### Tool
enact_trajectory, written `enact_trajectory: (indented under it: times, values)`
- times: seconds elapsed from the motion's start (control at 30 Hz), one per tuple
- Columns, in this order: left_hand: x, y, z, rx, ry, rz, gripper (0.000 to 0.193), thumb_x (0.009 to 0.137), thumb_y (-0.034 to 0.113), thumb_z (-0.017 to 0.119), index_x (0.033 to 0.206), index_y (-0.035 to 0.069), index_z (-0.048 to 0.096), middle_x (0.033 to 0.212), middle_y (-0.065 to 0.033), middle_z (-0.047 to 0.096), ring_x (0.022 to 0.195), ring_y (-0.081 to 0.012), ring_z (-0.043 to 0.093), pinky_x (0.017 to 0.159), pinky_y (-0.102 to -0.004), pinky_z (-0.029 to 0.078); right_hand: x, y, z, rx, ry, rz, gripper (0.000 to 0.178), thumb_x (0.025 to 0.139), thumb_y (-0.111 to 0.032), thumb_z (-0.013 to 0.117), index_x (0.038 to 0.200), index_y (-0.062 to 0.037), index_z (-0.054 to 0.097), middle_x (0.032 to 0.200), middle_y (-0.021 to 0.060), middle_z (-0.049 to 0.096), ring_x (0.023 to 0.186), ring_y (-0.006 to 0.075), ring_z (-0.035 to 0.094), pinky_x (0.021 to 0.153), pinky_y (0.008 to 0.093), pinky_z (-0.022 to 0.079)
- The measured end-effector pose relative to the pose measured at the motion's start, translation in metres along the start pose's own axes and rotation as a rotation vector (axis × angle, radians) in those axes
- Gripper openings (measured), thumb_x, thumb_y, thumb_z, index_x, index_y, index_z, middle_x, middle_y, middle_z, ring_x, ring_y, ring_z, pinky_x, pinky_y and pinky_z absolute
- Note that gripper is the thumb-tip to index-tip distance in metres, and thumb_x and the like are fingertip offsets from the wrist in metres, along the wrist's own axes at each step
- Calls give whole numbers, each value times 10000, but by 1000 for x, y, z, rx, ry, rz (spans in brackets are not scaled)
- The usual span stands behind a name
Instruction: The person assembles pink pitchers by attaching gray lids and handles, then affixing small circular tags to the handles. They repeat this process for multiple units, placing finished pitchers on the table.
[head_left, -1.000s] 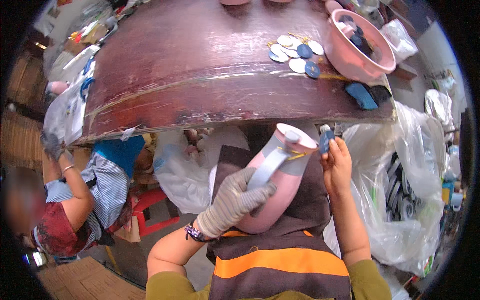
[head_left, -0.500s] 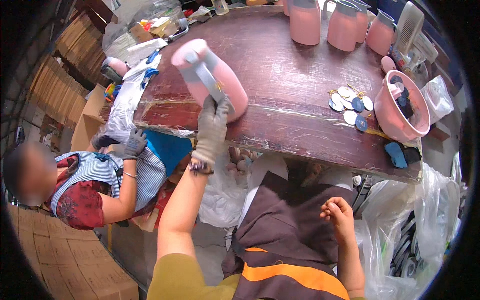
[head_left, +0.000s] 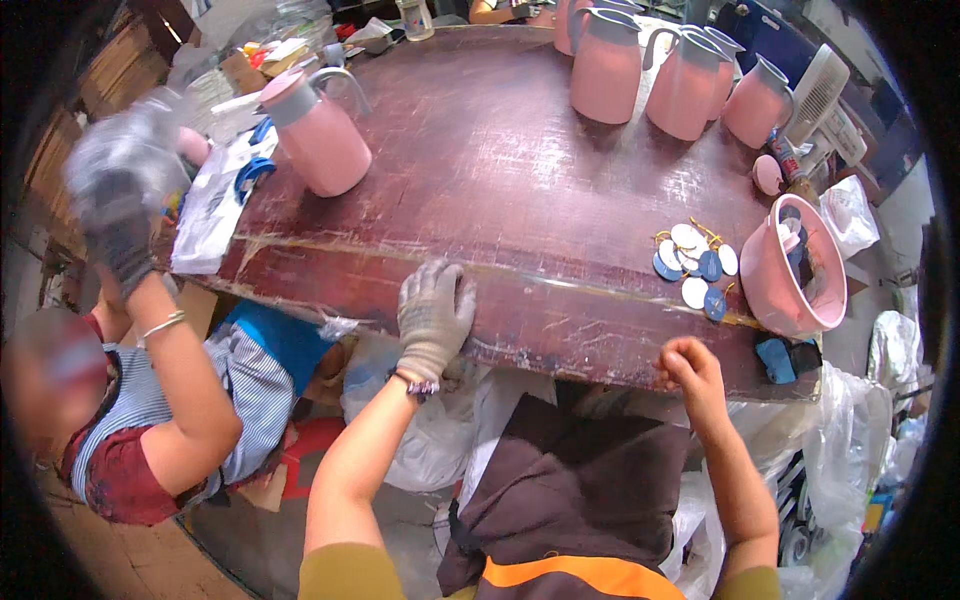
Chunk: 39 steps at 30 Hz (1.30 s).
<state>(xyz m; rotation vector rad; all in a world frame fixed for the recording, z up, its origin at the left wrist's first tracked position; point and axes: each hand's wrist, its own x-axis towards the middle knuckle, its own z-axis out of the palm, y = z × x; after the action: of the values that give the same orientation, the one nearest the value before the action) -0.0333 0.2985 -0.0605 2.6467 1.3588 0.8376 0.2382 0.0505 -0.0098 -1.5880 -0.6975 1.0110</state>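
Note:
My left hand (head_left: 437,315), in a grey glove, lies on the near edge of the dark red table (head_left: 480,220). Its fingers are stretched out and it holds nothing. A pink thermos jug (head_left: 325,150) with a grey collar and handle stands farther off to the left, apart from that hand. My bare right hand (head_left: 693,372) hovers at the table's front edge with its fingers curled in, and nothing shows in them. Beyond it lie several round white and blue tags (head_left: 697,260) with gold strings.
More pink jugs (head_left: 605,70) stand at the far right. A pink bucket (head_left: 790,270) sits on the right, with a blue and black bundle (head_left: 785,358) near it. On the left, a co-worker's gloved hand (head_left: 118,215) lifts clear plastic beside a white plastic sheet (head_left: 212,225).
My left hand has let go of the jug, which now stands on the table at the left, and has drawn back to the near edge. My right hand has risen slightly. The co-worker's arm has lifted.

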Motion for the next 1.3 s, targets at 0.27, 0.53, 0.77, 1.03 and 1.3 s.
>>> enact_trajectory:
  times: [0.27,0.53,0.77,1.03,1.3]
  values:
    - [6,3,-11,-64,-38,3,284,801,214,659,1047,83,605,1173,-126,574,1154,-322,501,997,-457,351,229,-88,24,-811,75,-523,285,857,-191,597,1096,-36,594,1049,139,627,932,278,635,804,380,507]
    - [10,2,-12,-71,-93,7,313,768,164,667,1065,79,613,1180,-143,577,1146,-346,508,994,-473,351,441,-229,-17,-1222,445,-786,563,862,-196,580,1393,-131,404,1363,174,480,1146,364,556,952,383,464]
    - [3,-1,-13,-108,-71,14,305,764,187,670,1045,80,617,1162,-133,585,1142,-336,511,993,-471,348,355,-156,36,-1011,552,-1153,226,848,-135,598,1070,-125,558,996,110,584,912,320,602,727,422,509]
    - [10,61,-63,-1701,-336,-756,336,907,264,591,1192,94,549,1007,-53,590,882,-186,563,771,-340,481,63,-19,27,-1050,-162,-1322,202,711,-192,592,899,-116,585,926,63,566,878,260,588,691,372,499]
    - [-98,130,-96,-1361,-451,-815,201,955,269,513,993,85,584,700,67,525,545,-11,444,443,-164,299,-133,64,-155,-1122,428,-604,199,730,-89,626,923,-128,657,919,62,655,890,265,617,786,396,481]
